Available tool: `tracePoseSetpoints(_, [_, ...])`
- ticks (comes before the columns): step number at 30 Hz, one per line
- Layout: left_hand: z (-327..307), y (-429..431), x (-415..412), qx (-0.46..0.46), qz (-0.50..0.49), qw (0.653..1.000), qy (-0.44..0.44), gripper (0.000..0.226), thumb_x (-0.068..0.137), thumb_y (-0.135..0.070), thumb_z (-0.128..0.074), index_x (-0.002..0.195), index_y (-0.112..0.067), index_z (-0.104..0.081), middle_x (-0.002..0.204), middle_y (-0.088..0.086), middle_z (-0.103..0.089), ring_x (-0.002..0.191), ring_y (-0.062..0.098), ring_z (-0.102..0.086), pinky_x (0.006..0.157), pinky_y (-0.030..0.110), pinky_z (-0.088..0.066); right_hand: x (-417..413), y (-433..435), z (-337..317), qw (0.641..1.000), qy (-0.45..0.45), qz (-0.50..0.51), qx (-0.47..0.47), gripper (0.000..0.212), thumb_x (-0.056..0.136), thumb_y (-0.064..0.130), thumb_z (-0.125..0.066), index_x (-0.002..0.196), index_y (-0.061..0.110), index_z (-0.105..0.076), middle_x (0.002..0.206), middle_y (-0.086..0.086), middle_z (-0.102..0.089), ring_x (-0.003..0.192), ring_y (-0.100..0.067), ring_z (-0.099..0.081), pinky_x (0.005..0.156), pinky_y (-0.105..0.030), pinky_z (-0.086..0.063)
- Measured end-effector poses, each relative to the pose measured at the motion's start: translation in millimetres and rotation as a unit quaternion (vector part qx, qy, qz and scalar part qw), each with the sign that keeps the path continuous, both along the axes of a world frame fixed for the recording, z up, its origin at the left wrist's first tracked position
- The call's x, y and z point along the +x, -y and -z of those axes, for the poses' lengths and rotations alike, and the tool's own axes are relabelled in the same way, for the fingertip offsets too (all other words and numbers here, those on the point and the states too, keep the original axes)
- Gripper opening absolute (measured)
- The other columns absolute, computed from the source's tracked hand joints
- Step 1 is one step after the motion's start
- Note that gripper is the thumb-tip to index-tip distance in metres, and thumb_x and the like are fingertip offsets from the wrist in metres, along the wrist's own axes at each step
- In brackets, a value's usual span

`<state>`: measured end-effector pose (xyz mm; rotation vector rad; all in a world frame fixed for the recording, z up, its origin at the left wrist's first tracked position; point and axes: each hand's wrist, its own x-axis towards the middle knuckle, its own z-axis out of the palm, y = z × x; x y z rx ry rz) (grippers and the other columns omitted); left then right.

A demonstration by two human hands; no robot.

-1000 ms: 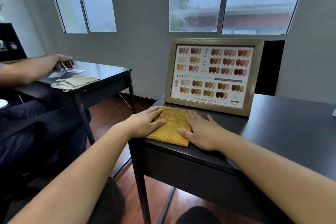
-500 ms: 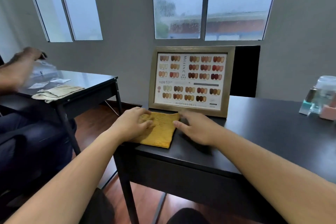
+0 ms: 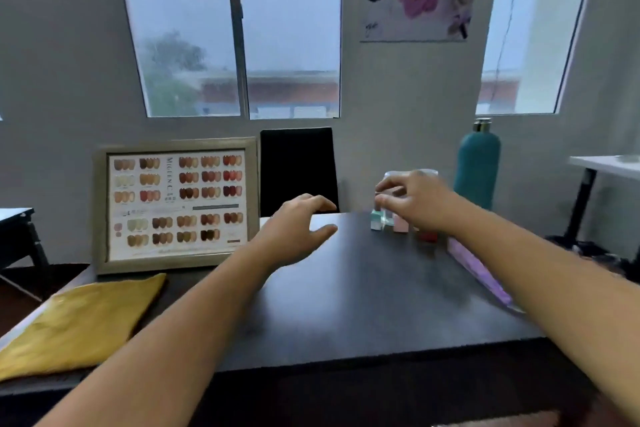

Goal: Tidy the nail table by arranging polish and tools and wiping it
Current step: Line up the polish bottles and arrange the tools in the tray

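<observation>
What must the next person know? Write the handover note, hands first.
Left hand: open above the table, holding nothing.
Right hand: fingers curled at the polish bottles near the far edge; the blur hides whether it grips one.
Yellow cloth: flat at the left front corner, untouched.
Purple tool: right side, partly under the right forearm.
Done: nothing certain.
To do: arrange bottles and tool, wipe.

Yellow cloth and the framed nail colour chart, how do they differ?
The yellow cloth lies flat at the near left corner of the table; the framed chart stands upright at the back. The cloth is plain and soft-looking; the chart shows rows of nail swatches in a rigid frame. Both sit on the table's left side, untouched.
</observation>
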<state>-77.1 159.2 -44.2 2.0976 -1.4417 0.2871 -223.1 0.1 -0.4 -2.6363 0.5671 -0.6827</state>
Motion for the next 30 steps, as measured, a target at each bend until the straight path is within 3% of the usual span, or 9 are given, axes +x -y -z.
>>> tracePoseSetpoints(4, [-25, 82, -17, -0.002, 0.04, 0.999, 0.008, 0.038, 0.085, -0.037, -0.061, 0.12, -0.023, -0.058, 0.121, -0.002, -0.058, 0.113, 0.015, -0.052, 0.097, 0.024, -0.039, -37, 65, -33, 0.997, 0.034, 0.068, -0.023, 0.022, 0.089, 0.032, -0.061, 0.105, 0.019, -0.069, 0.104, -0.001, -0.07, 0.09, -0.013, -0.062, 0.08, -0.022, -0.044])
tracePoseSetpoints(7, [-43, 136, -21, 0.011, 0.051, 0.999, 0.013, 0.039, 0.085, -0.036, -0.06, 0.122, -0.022, -0.057, 0.122, 0.001, -0.057, 0.114, 0.019, -0.052, 0.098, 0.029, -0.04, -52, 111, -47, 0.99, 0.061, 0.123, -0.033, 0.023, 0.089, 0.028, -0.06, 0.107, 0.015, -0.068, 0.113, -0.004, -0.068, 0.097, -0.018, -0.06, 0.082, -0.024, -0.041])
tracePoseSetpoints(11, [-53, 199, -14, 0.033, 0.057, 0.997, 0.025, 0.043, 0.087, -0.037, -0.059, 0.127, -0.022, -0.052, 0.128, 0.001, -0.054, 0.12, 0.02, -0.048, 0.1, 0.032, -0.038, -58, 171, -47, 0.976, 0.102, 0.191, -0.011, 0.022, 0.086, 0.026, -0.063, 0.103, 0.014, -0.069, 0.11, -0.006, -0.069, 0.099, -0.022, -0.062, 0.082, -0.024, -0.043])
tracePoseSetpoints(14, [-56, 244, -2, 0.053, 0.049, 0.996, 0.049, 0.048, 0.087, -0.039, -0.059, 0.13, -0.021, -0.048, 0.132, 0.003, -0.051, 0.121, 0.021, -0.048, 0.102, 0.034, -0.037, -55, 218, -36, 0.968, 0.103, 0.231, 0.004, 0.024, 0.083, 0.033, -0.067, 0.1, 0.017, -0.06, 0.105, -0.005, -0.067, 0.088, -0.019, -0.059, 0.074, -0.024, -0.04])
tracePoseSetpoints(16, [-58, 268, 6, 0.067, 0.049, 0.995, 0.056, 0.051, 0.086, -0.04, -0.059, 0.131, -0.02, -0.047, 0.134, 0.004, -0.051, 0.122, 0.021, -0.047, 0.103, 0.035, -0.037, -52, 241, -27, 0.962, 0.108, 0.25, 0.027, 0.039, 0.08, 0.041, -0.069, 0.107, 0.02, -0.051, 0.11, -0.004, -0.062, 0.089, -0.019, -0.056, 0.074, -0.026, -0.039])
tracePoseSetpoints(20, [-59, 313, 16, 0.12, 0.043, 0.991, 0.048, 0.061, 0.085, -0.043, -0.06, 0.137, -0.017, -0.041, 0.139, 0.006, -0.048, 0.128, 0.023, -0.043, 0.107, 0.037, -0.033, -40, 268, -13, 0.963, 0.106, 0.202, 0.142, 0.081, 0.072, 0.052, -0.074, 0.135, 0.023, -0.033, 0.132, -0.005, -0.051, 0.109, -0.022, -0.054, 0.09, -0.037, -0.044])
tracePoseSetpoints(22, [-54, 333, 21, 0.174, 0.039, 0.983, 0.044, 0.065, 0.085, -0.043, -0.061, 0.14, -0.016, -0.037, 0.142, 0.006, -0.046, 0.13, 0.025, -0.041, 0.108, 0.037, -0.032, -31, 274, -7, 0.964, 0.097, 0.156, 0.191, 0.091, 0.067, 0.049, -0.078, 0.139, 0.026, -0.028, 0.134, -0.005, -0.049, 0.115, -0.024, -0.053, 0.096, -0.042, -0.046])
tracePoseSetpoints(25, [-47, 349, 24, 0.224, 0.057, 0.971, 0.052, 0.062, 0.082, -0.04, -0.066, 0.137, -0.019, -0.043, 0.141, 0.005, -0.047, 0.128, 0.024, -0.044, 0.107, 0.035, -0.033, -17, 280, 3, 0.957, 0.124, 0.137, 0.224, 0.091, 0.062, 0.039, -0.085, 0.134, 0.027, -0.029, 0.124, -0.002, -0.051, 0.111, -0.024, -0.054, 0.086, -0.047, -0.053])
tracePoseSetpoints(30, [-42, 362, 30, 0.184, 0.067, 0.979, 0.055, 0.056, 0.074, -0.036, -0.076, 0.123, -0.018, -0.057, 0.128, 0.003, -0.057, 0.117, 0.022, -0.053, 0.095, 0.03, -0.04, -5, 292, 8, 0.957, 0.152, 0.157, 0.191, 0.084, 0.058, 0.037, -0.087, 0.121, 0.027, -0.033, 0.116, -0.002, -0.051, 0.106, -0.025, -0.055, 0.077, -0.051, -0.056])
